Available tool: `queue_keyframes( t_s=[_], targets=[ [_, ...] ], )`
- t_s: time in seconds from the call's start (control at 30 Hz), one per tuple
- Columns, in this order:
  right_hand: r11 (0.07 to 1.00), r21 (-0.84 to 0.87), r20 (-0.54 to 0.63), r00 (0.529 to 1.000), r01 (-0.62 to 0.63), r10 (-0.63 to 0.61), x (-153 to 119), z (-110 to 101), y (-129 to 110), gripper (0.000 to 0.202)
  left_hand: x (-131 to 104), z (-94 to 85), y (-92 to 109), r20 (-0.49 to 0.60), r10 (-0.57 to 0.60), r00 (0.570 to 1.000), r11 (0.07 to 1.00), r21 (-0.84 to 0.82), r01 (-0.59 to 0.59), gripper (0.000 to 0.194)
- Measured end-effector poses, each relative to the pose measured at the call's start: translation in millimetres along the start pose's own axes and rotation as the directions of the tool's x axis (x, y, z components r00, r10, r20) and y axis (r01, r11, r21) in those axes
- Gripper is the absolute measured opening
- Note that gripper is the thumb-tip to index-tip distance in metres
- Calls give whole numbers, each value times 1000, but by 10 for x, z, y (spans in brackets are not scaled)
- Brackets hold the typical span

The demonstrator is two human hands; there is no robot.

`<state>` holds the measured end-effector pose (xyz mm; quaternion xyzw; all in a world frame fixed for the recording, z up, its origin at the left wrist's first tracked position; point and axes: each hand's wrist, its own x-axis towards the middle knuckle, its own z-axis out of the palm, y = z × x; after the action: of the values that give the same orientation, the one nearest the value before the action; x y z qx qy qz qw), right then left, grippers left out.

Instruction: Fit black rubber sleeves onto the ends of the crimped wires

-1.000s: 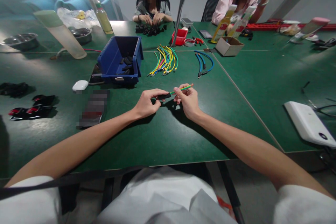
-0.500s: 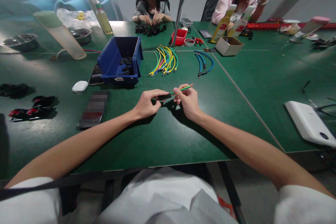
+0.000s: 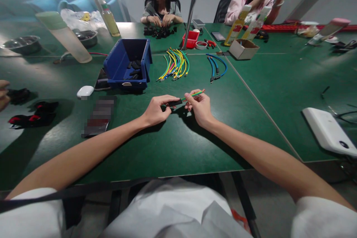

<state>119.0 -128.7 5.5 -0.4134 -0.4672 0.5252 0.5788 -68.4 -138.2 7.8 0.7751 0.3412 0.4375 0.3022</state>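
My left hand (image 3: 158, 109) is closed on a short black sleeve (image 3: 175, 102), thumb and fingers pinching it just above the table. Out of the sleeve's right end runs a green-and-yellow wire (image 3: 198, 93), pinched by my right hand (image 3: 200, 107). The wire's far end is copper-coloured and points up to the right. Beyond my hands lies a bundle of yellow, green and blue wires (image 3: 175, 63) with ring-like metal ends. A few blue cables (image 3: 222, 67) with black ends rest to its right. What is inside the sleeve is hidden.
A blue bin (image 3: 114, 76) holding black pieces stands at the back left. Near it lie a white case (image 3: 85, 92) and a dark phone-like slab (image 3: 100, 115). A red box (image 3: 192, 39), a cardboard box (image 3: 243, 51) and a white power bank (image 3: 329, 130) are further round. Co-workers sit opposite.
Another person's hand has come in at the left edge, by the black parts, with a shadow across the table. My own hands, the sleeve and the wire have hardly moved.
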Motion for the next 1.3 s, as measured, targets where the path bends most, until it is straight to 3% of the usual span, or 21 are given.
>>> queue_keyframes(
  t_s=[0.6, 1.13, 1.3],
  targets=[
    [1000, -15, -15, 1000, -10, 9, -7, 7, -4, 42, 6, 2, 30, -7, 14, 1000, 1000, -25, -15, 51],
    [1000, -20, -24, 999, -24, 23, -12, 11, -23, 43, -2, 5, 30, 19, -61, 998, 996, -56, 62, 46],
    [1000, -6, -19, 1000, -8, 8, -21, 14, -32, 41, 15, 14, 49, 2, -56, 998, 998, 12, 56, 38]
  ],
)
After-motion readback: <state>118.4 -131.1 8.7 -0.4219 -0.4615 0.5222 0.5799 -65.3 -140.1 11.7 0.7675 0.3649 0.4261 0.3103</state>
